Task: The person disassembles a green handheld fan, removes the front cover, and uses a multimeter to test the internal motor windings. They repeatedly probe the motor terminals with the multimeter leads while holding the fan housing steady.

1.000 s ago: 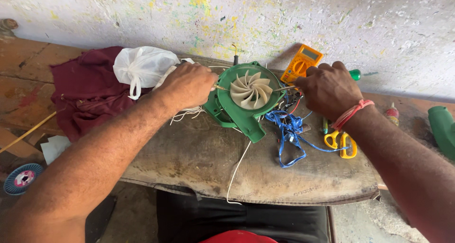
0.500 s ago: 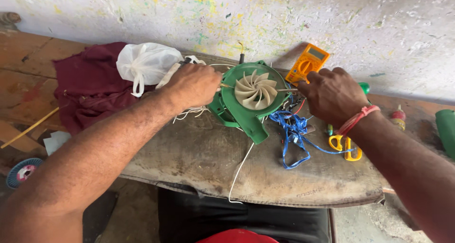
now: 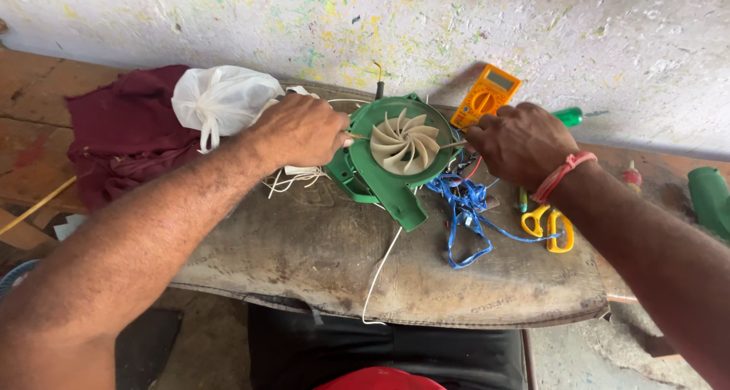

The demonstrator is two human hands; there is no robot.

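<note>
Both of your hands stay at almost the same places as half a second ago; only the view comes a little closer and the green blower housing (image 3: 380, 169) sits lower in the picture. Your left hand (image 3: 300, 131) is closed into a tight grip, the fingers curled together, and it pinches a thin stick-like tool (image 3: 356, 137) whose tip touches the left edge of the cream impeller (image 3: 404, 143). Your right hand (image 3: 521, 143) is also closed, the fingers bent inward, and it holds a second thin tool (image 3: 454, 144) that points at the right edge of the same impeller. What kind of tools these are I cannot tell.

This housing is round, of smooth green plastic, with a short outlet spout pointing toward you; it lies flat on the counter (image 3: 319, 261), between your two hands. Inside it sits the impeller with its curved blades.

That counter is worn, grey and rough, with a rounded front edge. A white cord (image 3: 384, 264) runs from the housing over this edge. Just right of the housing lies a tangled blue strap (image 3: 468, 211), and near it yellow-handled scissors (image 3: 549, 226). Behind your right hand is an orange multimeter (image 3: 485, 95). A white tied plastic bag (image 3: 220, 97) rests on a dark red cloth (image 3: 125, 139) at the left; its contents are hidden.
</note>
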